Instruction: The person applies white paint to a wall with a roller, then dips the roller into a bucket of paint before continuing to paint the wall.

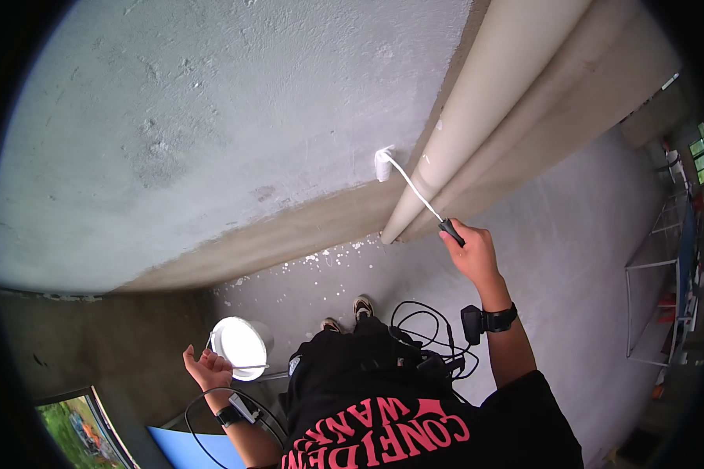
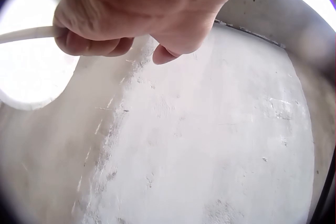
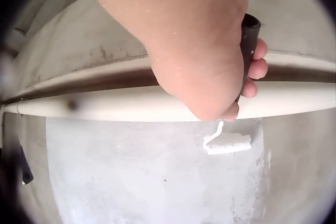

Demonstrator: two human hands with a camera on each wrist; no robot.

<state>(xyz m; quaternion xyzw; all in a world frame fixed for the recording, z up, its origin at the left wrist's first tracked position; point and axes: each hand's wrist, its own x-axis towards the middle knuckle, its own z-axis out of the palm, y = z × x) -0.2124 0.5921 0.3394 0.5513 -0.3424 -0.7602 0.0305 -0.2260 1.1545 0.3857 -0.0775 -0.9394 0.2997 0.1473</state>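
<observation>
My right hand point(image 1: 475, 252) grips the black handle point(image 1: 451, 232) of a paint roller. The roller's white sleeve point(image 1: 383, 166) lies against the light-painted part of the wall point(image 1: 289, 102), close beside a pale pipe point(image 1: 485, 94). In the right wrist view the fingers curl round the handle, and the white roller point(image 3: 229, 144) shows below the hand. My left hand point(image 1: 210, 369) holds the bail point(image 2: 29, 34) of a white bucket point(image 1: 266, 334) with curled fingers. The bucket hangs at my left side, and its inside looks bright white.
Bare brownish wall point(image 1: 289, 230) runs below the painted area. White paint spots point(image 1: 313, 258) mark the floor near my shoes point(image 1: 362, 307). A black cable point(image 1: 446, 328) loops by my right side. Metal frames point(image 1: 630, 313) stand far right; a blue panel point(image 1: 192, 445) is at lower left.
</observation>
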